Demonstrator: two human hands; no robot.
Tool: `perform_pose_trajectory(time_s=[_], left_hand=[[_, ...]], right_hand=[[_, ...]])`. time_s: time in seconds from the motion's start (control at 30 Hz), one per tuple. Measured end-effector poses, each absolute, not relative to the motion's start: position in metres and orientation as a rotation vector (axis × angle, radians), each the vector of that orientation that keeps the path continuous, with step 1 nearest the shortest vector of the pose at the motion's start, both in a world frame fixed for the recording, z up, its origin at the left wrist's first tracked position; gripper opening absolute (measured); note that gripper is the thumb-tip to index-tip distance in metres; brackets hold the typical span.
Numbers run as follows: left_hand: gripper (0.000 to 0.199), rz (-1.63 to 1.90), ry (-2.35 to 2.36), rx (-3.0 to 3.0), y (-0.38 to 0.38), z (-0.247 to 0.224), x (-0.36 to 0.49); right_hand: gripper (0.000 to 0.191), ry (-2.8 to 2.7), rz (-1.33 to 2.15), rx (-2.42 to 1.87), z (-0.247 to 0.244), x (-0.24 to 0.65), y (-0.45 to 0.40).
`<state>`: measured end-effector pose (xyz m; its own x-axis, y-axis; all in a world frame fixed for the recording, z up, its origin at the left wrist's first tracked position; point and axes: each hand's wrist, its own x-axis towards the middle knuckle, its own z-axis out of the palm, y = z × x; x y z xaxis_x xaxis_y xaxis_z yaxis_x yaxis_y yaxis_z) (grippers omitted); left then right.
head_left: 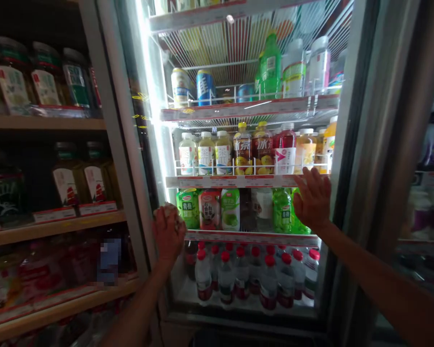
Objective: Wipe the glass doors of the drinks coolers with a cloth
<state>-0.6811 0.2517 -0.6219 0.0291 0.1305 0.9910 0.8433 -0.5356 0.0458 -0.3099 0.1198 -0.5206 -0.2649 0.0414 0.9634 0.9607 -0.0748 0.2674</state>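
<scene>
A tall lit drinks fridge [251,180] with rows of bottles and cans fills the middle of the head view. At its left side, my left hand [168,236] is closed around a crumpled, pale patterned cloth [173,215], level with the row of green and red drink packs [210,208]. Over on the right, my right hand [313,200] is raised with its fingers stretched out and nothing in it. It overlaps the right end of a shelf's price strip [238,181]. Glare marks suggest glass in front of the shelves; whether either palm touches it I cannot tell.
Wooden shelves [58,223] with dark bottles and bags stand left of the fridge. Red-capped water bottles [268,284] fill the fridge's bottom. A metal door frame [369,159] rises at the right, with another dim drinks case [427,207] beyond it.
</scene>
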Motion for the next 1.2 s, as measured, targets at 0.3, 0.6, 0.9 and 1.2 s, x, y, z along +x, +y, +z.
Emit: perform_pose_trajectory(time_s=[0.3,0.6,0.9,1.2], left_hand=[[0.039,-1.249,-0.349,-2.024,0.208,-0.615,-0.564],[0.047,-1.845,-1.113,-1.542,0.244,-0.582,-0.642],[0.038,-1.395,-0.440,-1.929,0.220,-0.578,-0.581],[0.043,-1.674,-0.771,-1.728,0.234,-0.547,-0.596]], right_hand=[[0.059,-1.440,-1.448,-1.138,-0.519,-0.306,0.117],[0.056,-1.310,-1.485,-1.245,-0.529,-0.297,0.110],[0.060,-1.331,-1.481,-1.214,-0.531,-0.295,0.112],[0.060,-1.314,-1.486,-1.214,-0.531,-0.297,0.111]])
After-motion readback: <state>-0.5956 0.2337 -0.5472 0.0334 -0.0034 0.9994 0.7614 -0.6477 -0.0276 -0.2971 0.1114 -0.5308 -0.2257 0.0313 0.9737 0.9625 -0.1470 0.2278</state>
